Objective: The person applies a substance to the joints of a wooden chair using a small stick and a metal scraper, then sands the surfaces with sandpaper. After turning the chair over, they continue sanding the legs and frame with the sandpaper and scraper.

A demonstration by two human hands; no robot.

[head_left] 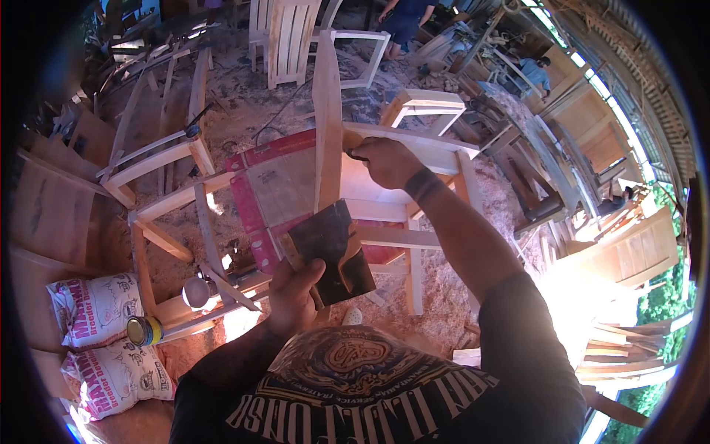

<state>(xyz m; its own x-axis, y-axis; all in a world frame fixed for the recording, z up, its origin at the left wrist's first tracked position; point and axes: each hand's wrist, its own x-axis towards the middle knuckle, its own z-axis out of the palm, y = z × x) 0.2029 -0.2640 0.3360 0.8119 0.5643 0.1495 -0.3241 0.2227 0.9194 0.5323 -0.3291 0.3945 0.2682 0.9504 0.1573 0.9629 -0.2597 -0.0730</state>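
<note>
My left hand [294, 287] grips a dark square board [310, 237] by its near edge, thumb on top. A brown, paste-like streak [353, 255] runs over the board's face. My right hand [388, 163], fingers closed, holds a small dark-edged tool [357, 154] against the wooden chair frame. Its kind I cannot tell, as the fingers cover most of it. The pale wooden chair [329, 126] stands in front of me, its tall broad upright just left of the right hand, its legs and rails below.
A red-bordered sheet [277, 174] lies under the chair's left side. Another wooden frame [164, 214] stands left, near a small tin [144, 331] and two printed sacks [100, 307]. More chairs [292, 41] stand behind. People [407, 26] are in the background; wood shavings cover the floor.
</note>
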